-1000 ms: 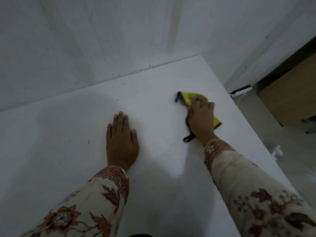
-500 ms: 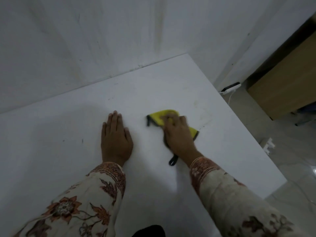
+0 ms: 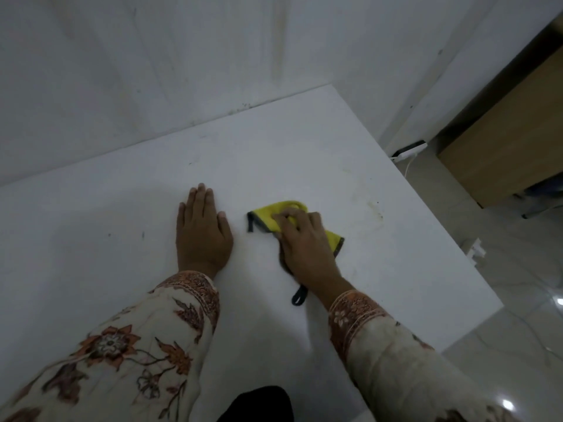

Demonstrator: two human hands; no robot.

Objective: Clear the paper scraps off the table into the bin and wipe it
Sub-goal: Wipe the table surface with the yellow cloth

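Observation:
A yellow cloth [image 3: 268, 216] with a dark edge and a dark hanging loop lies on the white table [image 3: 320, 153]. My right hand [image 3: 304, 242] presses down on it, fingers curled over the yellow fabric. Flat on the table a little to the left rests my left hand [image 3: 202, 236], fingers together, holding nothing. No paper scraps or bin show in the head view.
A white wall runs along the table's far edge. Faint smudges [image 3: 373, 208] mark the tabletop to the right of the cloth. Past the right edge are a tiled floor, a white power strip [image 3: 409, 150] and a wooden cabinet [image 3: 511, 153].
My right hand has slid the cloth from the far right of the table leftward and nearer, close to my left hand. The left hand has stayed flat in place.

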